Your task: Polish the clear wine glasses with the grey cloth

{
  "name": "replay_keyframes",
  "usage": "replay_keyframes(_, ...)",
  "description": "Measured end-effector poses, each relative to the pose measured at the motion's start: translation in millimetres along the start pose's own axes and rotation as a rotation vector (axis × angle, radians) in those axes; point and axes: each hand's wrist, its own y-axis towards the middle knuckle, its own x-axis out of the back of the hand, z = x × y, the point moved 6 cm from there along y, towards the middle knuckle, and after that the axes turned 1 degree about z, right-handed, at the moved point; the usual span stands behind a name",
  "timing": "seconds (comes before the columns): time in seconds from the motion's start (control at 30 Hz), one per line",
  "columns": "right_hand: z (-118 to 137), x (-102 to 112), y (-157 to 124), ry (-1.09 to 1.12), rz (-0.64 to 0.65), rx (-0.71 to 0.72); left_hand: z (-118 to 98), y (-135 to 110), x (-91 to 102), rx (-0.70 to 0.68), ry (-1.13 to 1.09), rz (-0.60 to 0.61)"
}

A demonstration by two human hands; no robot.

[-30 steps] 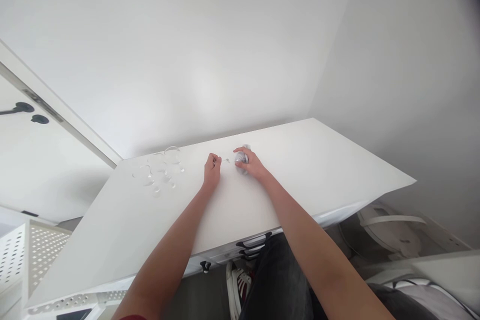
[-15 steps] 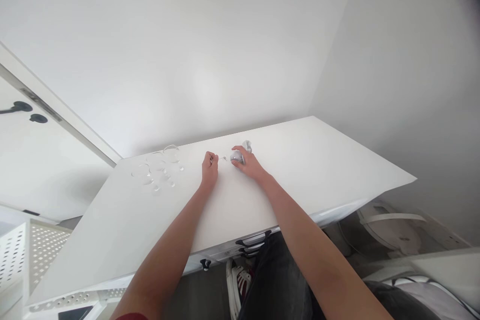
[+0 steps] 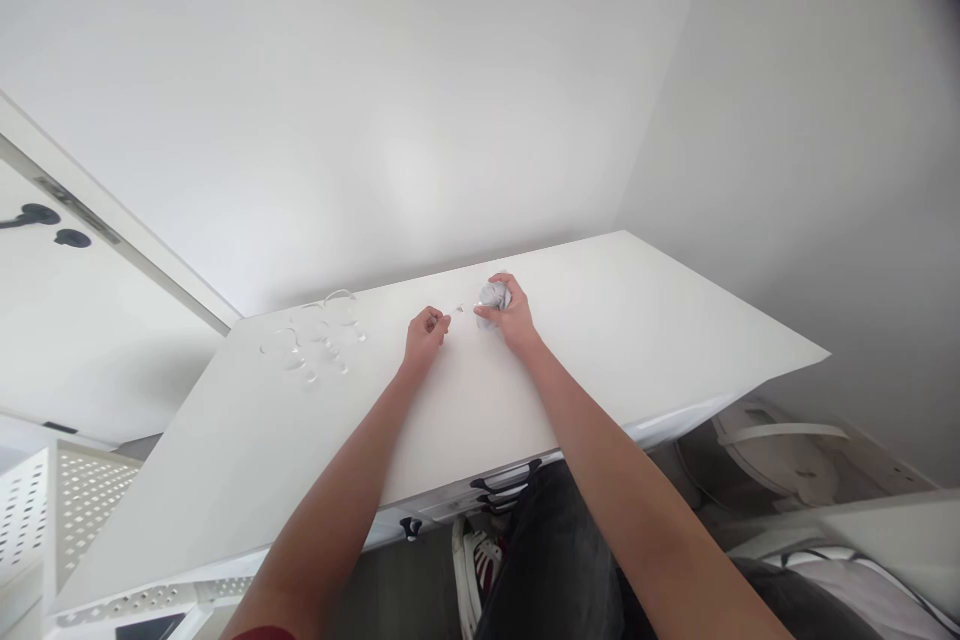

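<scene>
My right hand (image 3: 516, 316) is curled round a crumpled, pale grey-white wad (image 3: 493, 296) on the white tabletop (image 3: 600, 320); whether it is cloth or thin plastic I cannot tell. To its left, my left hand (image 3: 424, 336) is closed in a pinch, with a small shiny bit showing between the fingers. A tiny clear piece (image 3: 460, 308) with a dark glint sits in the gap between the hands. Further left lie several clear, round, see-through pieces (image 3: 309, 344) of mixed sizes, spread in a loose group.
A white wall (image 3: 420, 120) rises behind the tabletop. Drawers with black handles (image 3: 506, 485) are under the front edge. At left are a door with a black handle (image 3: 37, 215) and a white perforated rack (image 3: 90, 495). A shoe (image 3: 480, 565) stands below.
My right hand has shifted right and slightly up, its fingers now more around the wad. My left hand has moved a little right and turned, with the tiny clear piece moving right too.
</scene>
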Motion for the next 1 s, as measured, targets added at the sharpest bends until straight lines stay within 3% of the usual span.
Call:
replay_keyframes(0.1, -3, 7, 0, 0.137, -0.109, -0.028, -3, -1, -3.0, -0.008, -0.011, 0.033)
replay_keyframes(0.27, -2, 7, 0, 0.336, -0.115, -0.039, -12, -3, -2.2, -0.109, -0.004, -0.014)
replay_keyframes(0.37, 0, 9, 0, 0.483, -0.123, -0.047, -10, -2, -2.4, -0.098, -0.004, -0.005)
replay_keyframes(0.57, -9, 18, 4, 0.684, -0.192, -0.139, 1, 1, 13.2, -0.013, -0.237, -0.167)
replay_keyframes(0.67, -8, 12, 3, 0.747, -0.079, -0.155, -2, 0, 13.6, -0.019, -0.353, -0.151)
replay_keyframes(0.8, 3, -6, -3, 0.769, 0.181, -0.189, -8, -2, 2.2, -0.023, -0.326, 0.004)
replay_keyframes(1.0, 15, -13, -9, 0.714, 0.255, -0.168, -2, -1, 0.9, 0.076, -0.418, 0.030)
